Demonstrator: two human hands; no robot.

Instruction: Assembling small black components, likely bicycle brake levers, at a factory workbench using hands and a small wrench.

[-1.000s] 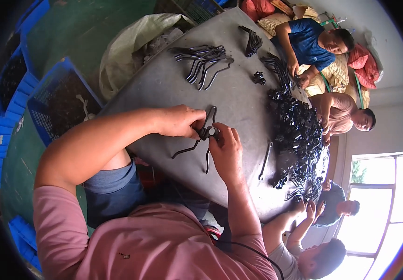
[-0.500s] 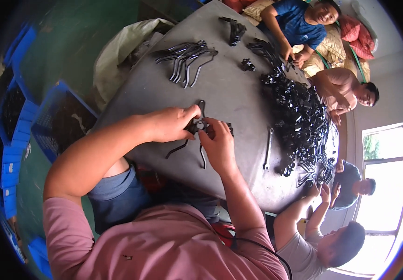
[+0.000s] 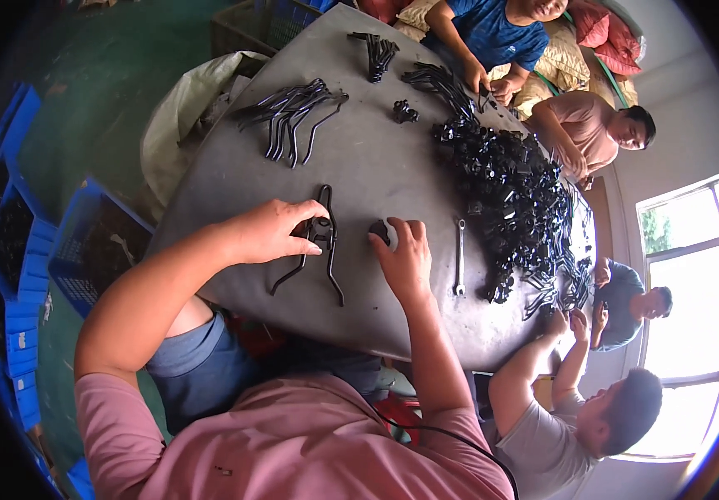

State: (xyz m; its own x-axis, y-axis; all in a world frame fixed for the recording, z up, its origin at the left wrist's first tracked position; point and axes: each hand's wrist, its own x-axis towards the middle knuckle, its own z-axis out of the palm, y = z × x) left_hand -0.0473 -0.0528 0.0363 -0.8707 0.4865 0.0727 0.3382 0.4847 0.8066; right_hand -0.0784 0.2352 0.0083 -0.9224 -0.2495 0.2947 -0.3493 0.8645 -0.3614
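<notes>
Bent-rod piece (image 3: 330,265), black, lies on the grey table (image 3: 243,179) in front of the wearer, its looped end pointing away and its two splayed legs running back toward the near edge. Its long axis therefore runs roughly away from the body, crossing the fingertips of the left hand (image 3: 272,233), which reaches in from the left and is the nearer hand. Left thumb and forefinger are closed on the dark block at the rods' middle. The right hand (image 3: 405,257) stands to the right, apart from the rods, thumb and fingers pinched around a small dark part (image 3: 381,229) with a pale side; its exact form cannot be told. Containers noted: beside the table at left, a blue mesh-sided crate (image 3: 72,271) holds a dark brownish mass with a pale strip across it; further left, blue bins (image 3: 30,287) carry dark contents, not identifiable. A whitish open sack (image 3: 162,137) against the table's left edge contains greyish material, mostly shaded. Contents of the dark crate (image 3: 239,35) beyond are unreadable.
</notes>
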